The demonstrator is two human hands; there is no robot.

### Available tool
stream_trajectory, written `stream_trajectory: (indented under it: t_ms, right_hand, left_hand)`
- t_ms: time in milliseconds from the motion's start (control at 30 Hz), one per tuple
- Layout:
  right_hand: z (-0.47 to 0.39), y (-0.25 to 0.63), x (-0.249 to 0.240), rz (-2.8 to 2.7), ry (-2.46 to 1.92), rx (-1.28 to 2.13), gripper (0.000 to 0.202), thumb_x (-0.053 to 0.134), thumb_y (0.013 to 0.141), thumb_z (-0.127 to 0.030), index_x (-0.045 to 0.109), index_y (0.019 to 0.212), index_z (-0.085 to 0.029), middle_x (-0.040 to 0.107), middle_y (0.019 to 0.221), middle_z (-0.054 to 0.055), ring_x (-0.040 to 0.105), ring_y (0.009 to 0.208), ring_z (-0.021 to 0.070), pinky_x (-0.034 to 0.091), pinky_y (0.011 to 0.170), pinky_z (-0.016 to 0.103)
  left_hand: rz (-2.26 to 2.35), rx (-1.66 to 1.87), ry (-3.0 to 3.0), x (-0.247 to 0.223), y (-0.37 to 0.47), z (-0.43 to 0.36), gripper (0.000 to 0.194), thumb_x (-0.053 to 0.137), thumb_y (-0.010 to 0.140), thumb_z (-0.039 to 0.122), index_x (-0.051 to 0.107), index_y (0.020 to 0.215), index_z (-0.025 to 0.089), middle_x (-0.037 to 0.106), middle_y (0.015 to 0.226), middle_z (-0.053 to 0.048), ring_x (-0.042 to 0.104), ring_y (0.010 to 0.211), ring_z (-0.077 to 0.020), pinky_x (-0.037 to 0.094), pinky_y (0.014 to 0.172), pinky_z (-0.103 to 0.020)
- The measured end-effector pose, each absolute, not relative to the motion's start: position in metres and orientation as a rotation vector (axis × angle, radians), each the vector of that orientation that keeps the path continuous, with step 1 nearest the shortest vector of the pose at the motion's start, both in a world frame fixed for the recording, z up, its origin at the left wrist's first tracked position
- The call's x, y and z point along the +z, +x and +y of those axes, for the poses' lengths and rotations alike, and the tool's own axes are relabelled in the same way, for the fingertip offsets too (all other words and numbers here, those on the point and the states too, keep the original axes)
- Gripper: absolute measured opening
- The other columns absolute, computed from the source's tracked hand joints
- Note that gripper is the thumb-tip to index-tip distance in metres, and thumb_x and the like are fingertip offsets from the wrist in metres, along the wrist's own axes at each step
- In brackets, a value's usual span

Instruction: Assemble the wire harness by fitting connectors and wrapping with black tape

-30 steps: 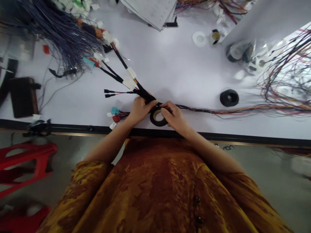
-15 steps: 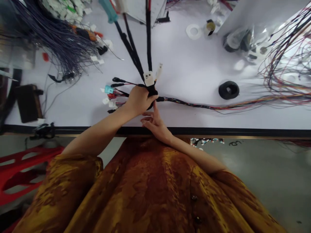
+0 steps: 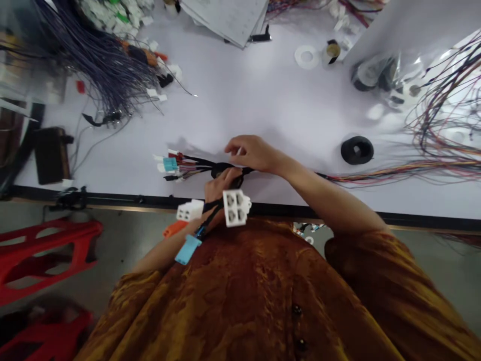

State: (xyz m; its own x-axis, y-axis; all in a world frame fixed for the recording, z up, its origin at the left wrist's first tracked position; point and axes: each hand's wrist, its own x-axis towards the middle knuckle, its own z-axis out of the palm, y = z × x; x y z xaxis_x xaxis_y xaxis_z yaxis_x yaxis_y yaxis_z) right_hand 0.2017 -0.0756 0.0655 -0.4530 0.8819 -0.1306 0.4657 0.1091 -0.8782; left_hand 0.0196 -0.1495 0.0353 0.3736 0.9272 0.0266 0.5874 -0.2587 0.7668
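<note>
My left hand (image 3: 222,184) is closed around the taped junction of a wire harness (image 3: 205,164) at the table's front edge. A dark rounded piece (image 3: 220,169), perhaps a tape roll, shows beside its fingers. Just above, my right hand (image 3: 253,153) has its thumb and fingers apart, with nothing visible between them. Branches with a white four-way connector (image 3: 235,208), another white connector (image 3: 190,210), an orange connector (image 3: 175,229) and a light-blue connector (image 3: 188,249) stick out over my left forearm. Shorter branches lie leftward, one ending in a blue connector (image 3: 170,164).
Loose harness wires (image 3: 376,173) run off to the right. A black tape roll (image 3: 356,150) lies there. Purple wires (image 3: 101,65) and a dark phone-like object (image 3: 50,155) occupy the left. Papers (image 3: 229,20) lie at the back. A red stool (image 3: 48,250) stands below the table.
The long connector branches have swung from pointing away to hanging toward my body. My right hand has moved from below the junction to above it; my left hand still grips the harness.
</note>
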Motion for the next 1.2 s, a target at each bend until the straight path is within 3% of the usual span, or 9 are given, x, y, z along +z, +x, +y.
stream_trajectory:
  t_ms: [167, 333, 467, 700, 967, 1200]
  right_hand:
    - [-0.042, 0.15, 0.078, -2.522, -1.257, 1.429, 0.019, 0.077, 0.074, -0.027, 0.073, 0.085, -0.012, 0.067, 0.079, 0.005, 0.059, 0.08, 0.0161, 0.038, 0.071, 0.027]
    - [-0.042, 0.136, 0.08, -2.685, -1.261, 1.267, 0.031, 0.077, 0.063, -0.01, 0.073, 0.094, -0.014, 0.066, 0.08, 0.005, 0.058, 0.08, 0.017, 0.036, 0.069, 0.026]
    - [-0.04, 0.153, 0.072, -2.482, -1.178, 1.375, 0.04, 0.066, 0.069, -0.008, 0.07, 0.108, -0.016, 0.066, 0.091, 0.003, 0.055, 0.078, 0.0139, 0.037, 0.068, 0.025]
    - [-0.049, 0.179, 0.064, -2.051, -1.012, 1.453, 0.035, 0.054, 0.076, -0.011, 0.073, 0.105, -0.014, 0.071, 0.092, 0.002, 0.06, 0.083, 0.0131, 0.045, 0.077, 0.026]
    - [-0.063, 0.198, 0.071, -1.808, -1.029, 1.438, 0.031, 0.055, 0.079, -0.017, 0.072, 0.105, -0.015, 0.07, 0.094, 0.003, 0.06, 0.084, 0.0129, 0.049, 0.077, 0.026]
    - [-0.09, 0.23, 0.082, -1.636, -1.221, 1.37, 0.036, 0.053, 0.08, -0.017, 0.066, 0.114, -0.015, 0.065, 0.088, 0.002, 0.059, 0.078, 0.0124, 0.05, 0.07, 0.026]
  left_hand:
    - [1.363, 0.661, 2.206, 0.022, 0.019, -0.155, 0.021, 0.062, 0.089, 0.026, 0.067, 0.11, 0.027, 0.072, 0.116, -0.007, 0.067, 0.086, -0.0273, 0.04, 0.063, -0.035]
    - [1.334, 0.661, 2.278, 0.016, 0.017, -0.155, 0.018, 0.059, 0.091, 0.025, 0.07, 0.106, 0.026, 0.075, 0.111, -0.008, 0.069, 0.087, -0.0265, 0.045, 0.069, -0.036]
    - [1.276, 0.709, 2.306, 0.019, 0.018, -0.155, 0.018, 0.054, 0.094, 0.02, 0.07, 0.1, 0.026, 0.075, 0.113, -0.006, 0.069, 0.093, -0.0221, 0.047, 0.077, -0.033]
    - [1.191, 0.804, 2.271, 0.013, 0.017, -0.157, 0.017, 0.054, 0.093, 0.02, 0.069, 0.1, 0.025, 0.073, 0.114, -0.008, 0.066, 0.101, -0.0225, 0.047, 0.087, -0.035]
    - [1.06, 0.998, 2.328, 0.004, 0.012, -0.158, 0.018, 0.056, 0.093, 0.02, 0.066, 0.107, 0.023, 0.069, 0.108, -0.008, 0.064, 0.097, -0.0204, 0.051, 0.083, -0.034]
    - [1.109, 1.129, 2.071, 0.016, 0.02, -0.142, 0.005, 0.063, 0.089, 0.022, 0.061, 0.093, 0.021, 0.065, 0.109, -0.006, 0.065, 0.096, -0.017, 0.054, 0.082, -0.031]
